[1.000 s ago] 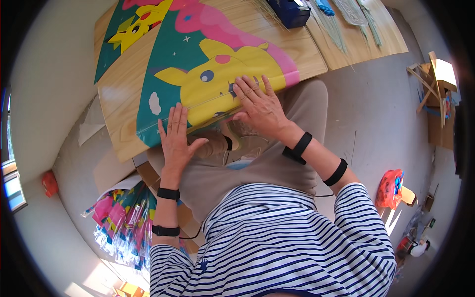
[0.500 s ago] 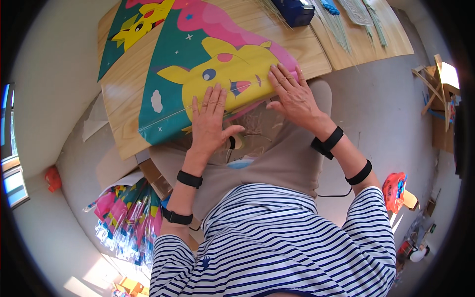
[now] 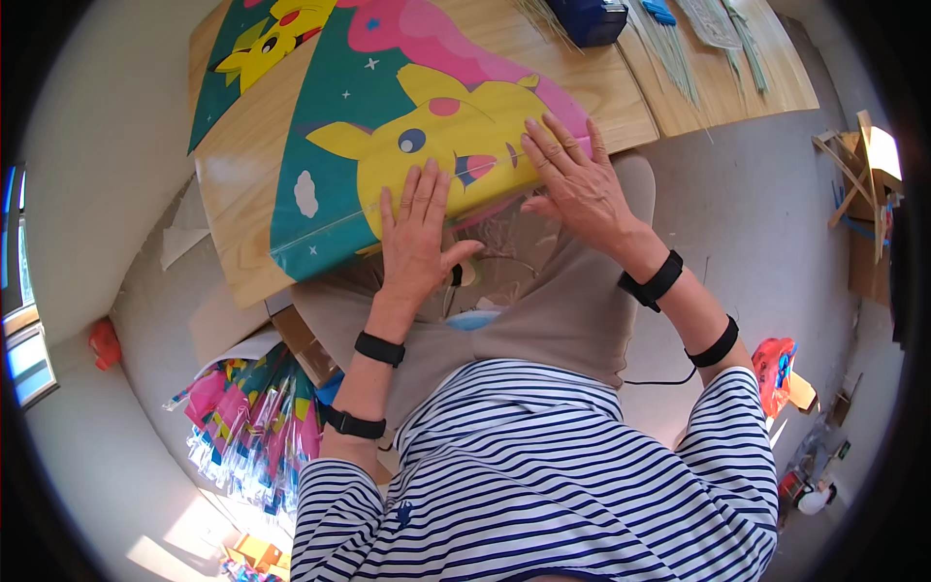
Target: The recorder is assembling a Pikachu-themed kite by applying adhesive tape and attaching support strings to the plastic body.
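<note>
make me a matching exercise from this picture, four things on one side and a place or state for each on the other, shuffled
Things:
1. left hand
2. right hand
3. blue box
4. bundle of packaged kites

Places or states:
A. at the far edge of the wooden table
B. on the floor, by the person's left side
C. flat on the yellow figure of the kite, thumb off the table edge
D. fingers spread near the kite's pink part

Pairs: 1-C, 2-D, 3-A, 4-B

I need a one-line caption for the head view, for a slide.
Both hands, left and right, press flat on a colourful kite lying at the edge of a wooden table.
</note>
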`<state>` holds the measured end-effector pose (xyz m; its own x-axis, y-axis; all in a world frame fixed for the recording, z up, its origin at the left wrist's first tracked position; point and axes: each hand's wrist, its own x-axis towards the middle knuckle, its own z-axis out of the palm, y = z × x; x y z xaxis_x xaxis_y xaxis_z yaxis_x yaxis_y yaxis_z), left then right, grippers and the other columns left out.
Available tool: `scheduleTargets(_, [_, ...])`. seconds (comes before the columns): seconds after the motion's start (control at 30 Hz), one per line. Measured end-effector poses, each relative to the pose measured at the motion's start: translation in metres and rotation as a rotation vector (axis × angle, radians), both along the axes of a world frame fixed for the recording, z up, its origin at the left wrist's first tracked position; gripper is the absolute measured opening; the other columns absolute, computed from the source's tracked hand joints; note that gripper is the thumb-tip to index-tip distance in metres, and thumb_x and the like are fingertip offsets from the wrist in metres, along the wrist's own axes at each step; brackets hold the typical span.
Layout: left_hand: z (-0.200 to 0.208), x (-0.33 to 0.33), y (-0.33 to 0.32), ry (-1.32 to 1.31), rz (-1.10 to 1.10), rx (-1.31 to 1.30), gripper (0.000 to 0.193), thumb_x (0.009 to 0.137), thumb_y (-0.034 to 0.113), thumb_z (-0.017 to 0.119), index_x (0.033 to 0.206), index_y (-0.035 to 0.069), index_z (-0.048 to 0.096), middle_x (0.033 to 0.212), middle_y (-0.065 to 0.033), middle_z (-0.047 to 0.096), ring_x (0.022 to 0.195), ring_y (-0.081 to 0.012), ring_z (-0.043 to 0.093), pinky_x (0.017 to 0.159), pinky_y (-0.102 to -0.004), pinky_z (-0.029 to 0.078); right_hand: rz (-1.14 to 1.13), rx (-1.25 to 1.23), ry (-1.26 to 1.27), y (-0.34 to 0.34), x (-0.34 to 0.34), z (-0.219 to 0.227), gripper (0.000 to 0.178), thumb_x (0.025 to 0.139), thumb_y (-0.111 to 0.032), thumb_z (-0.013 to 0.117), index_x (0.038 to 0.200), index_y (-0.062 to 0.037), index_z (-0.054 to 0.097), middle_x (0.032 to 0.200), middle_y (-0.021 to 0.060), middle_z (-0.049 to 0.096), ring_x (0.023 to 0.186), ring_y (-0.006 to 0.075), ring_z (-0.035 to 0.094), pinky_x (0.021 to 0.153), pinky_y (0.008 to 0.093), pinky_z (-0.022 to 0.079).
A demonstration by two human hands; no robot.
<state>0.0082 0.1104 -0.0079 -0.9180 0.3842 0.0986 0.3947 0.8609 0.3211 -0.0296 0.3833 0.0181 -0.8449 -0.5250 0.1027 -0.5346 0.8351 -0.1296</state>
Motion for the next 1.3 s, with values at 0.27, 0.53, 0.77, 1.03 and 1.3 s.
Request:
scheduleTargets(0.27, [0.0, 0.001, 0.002, -0.048, 0.015, 0.033, 0.103, 0.071, 0.041, 0.085, 0.156, 0.007, 0.037, 0.166, -0.0097, 0.03, 0.154, -0.0279, 0.025, 0.123, -0.0582, 0.011, 0.172, -0.193, -0.066, -0.07, -0.006, -0.028, 0.086, 0.085, -0.051, 0.069, 0.152, -0.0051, 0.042, 0.162, 0.0099, 0.036, 0.153, 0.0258, 0.028, 0.125, 0.0543, 0.017])
scheduleTargets(0.53, [0.002, 0.001, 0.002, -0.036, 0.006, 0.035, 0.104, 0.071, 0.042, 0.084, 0.157, 0.008, 0.036, 0.166, -0.0093, 0.03, 0.154, -0.0283, 0.025, 0.123, -0.0583, 0.012, 0.079, -0.22, -0.052, -0.034, -0.006, -0.005, 0.084, 0.087, -0.046, 0.069, 0.152, -0.0019, 0.041, 0.162, 0.0146, 0.034, 0.153, 0.0265, 0.028, 0.125, 0.0536, 0.014])
scheduleTargets(0.77, [0.004, 0.001, -0.002, -0.016, 0.004, -0.025, 0.104, 0.073, 0.048, 0.08, 0.159, 0.012, 0.033, 0.166, -0.0066, 0.03, 0.153, -0.0278, 0.027, 0.122, -0.0605, 0.013, 0.036, -0.021, -0.055, 0.027, 0.001, -0.005, 0.085, 0.085, -0.044, 0.071, 0.153, -0.0031, 0.04, 0.163, 0.0114, 0.034, 0.153, 0.025, 0.027, 0.126, 0.0517, 0.013])
scheduleTargets(1.03, [0.007, -0.003, -0.01, -0.038, -0.018, -0.114, 0.102, 0.073, 0.05, 0.079, 0.158, 0.013, 0.036, 0.165, -0.0047, 0.034, 0.153, -0.0274, 0.028, 0.122, -0.0624, 0.01, 0.035, -0.02, -0.091, 0.034, 0.0, -0.009, 0.087, 0.084, -0.043, 0.072, 0.156, -0.0075, 0.036, 0.165, 0.0075, 0.031, 0.154, 0.0227, 0.025, 0.126, 0.0515, 0.016])
scheduleTargets(1.3, [0.028, -0.015, 0.011, 0.022, -0.048, 0.013, 0.095, 0.07, 0.049, 0.082, 0.149, 0.008, 0.049, 0.154, -0.0088, 0.046, 0.143, -0.0307, 0.04, 0.119, -0.0577, 0.021, 0.024, -0.072, -0.158, 0.034, -0.003, -0.008, 0.092, 0.08, -0.038, 0.077, 0.156, -0.0076, 0.035, 0.166, 0.0077, 0.03, 0.154, 0.0232, 0.025, 0.126, 0.0512, 0.016])
